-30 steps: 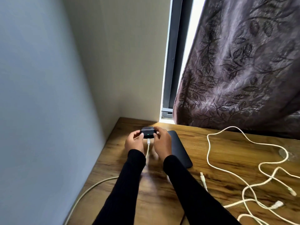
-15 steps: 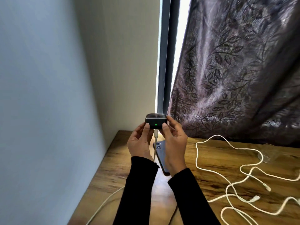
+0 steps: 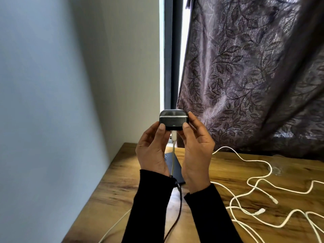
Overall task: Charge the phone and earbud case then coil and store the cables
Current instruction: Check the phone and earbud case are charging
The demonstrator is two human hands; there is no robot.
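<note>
Both hands hold a dark earbud case (image 3: 173, 119) up in front of me, well above the table. My left hand (image 3: 152, 149) pinches its left side and my right hand (image 3: 196, 149) its right side. A small green light glows on the case's front. A white cable (image 3: 173, 151) is plugged into the case's underside and hangs down between my palms. The dark phone (image 3: 174, 168) lies flat on the wooden table (image 3: 112, 186) beneath my hands, mostly hidden by them. A dark cable (image 3: 178, 207) runs from the phone's near end towards me.
Loose white cables (image 3: 252, 193) with free plugs sprawl over the table's right half. A patterned purple curtain (image 3: 254, 76) hangs behind, beside a dark window frame (image 3: 171, 58). A pale wall (image 3: 43, 102) borders the table's left edge.
Both hands have lifted the earbud case from near the table top up towards the camera, with the white cable still plugged in. The view has tilted, so the phone shows lower.
</note>
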